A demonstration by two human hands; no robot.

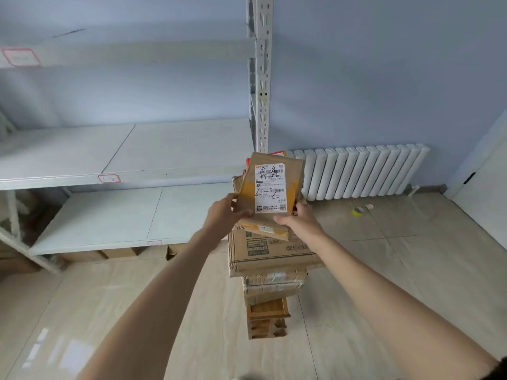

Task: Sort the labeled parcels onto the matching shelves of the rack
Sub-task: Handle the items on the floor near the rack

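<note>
A flat brown paper parcel (290,174) with a white shipping label marked by hand "2-2" is tilted up above a stack of cardboard boxes (271,253). My left hand (223,215) grips its lower left edge. My right hand (301,219) grips its lower right corner. More parcels lie under it on the stack, among them an orange-edged one (278,154) behind. The white rack (262,78) stands to the left, with a middle shelf (82,154) carrying a red-framed tag (109,178) and a lower shelf (109,215).
The stack rests on a small wooden stool (267,316) on the tiled floor. A white radiator (362,171) lines the back wall. A yellow tape roll (358,211) lies on the floor to the right. Cardboard boxes (120,252) sit under the lowest shelf.
</note>
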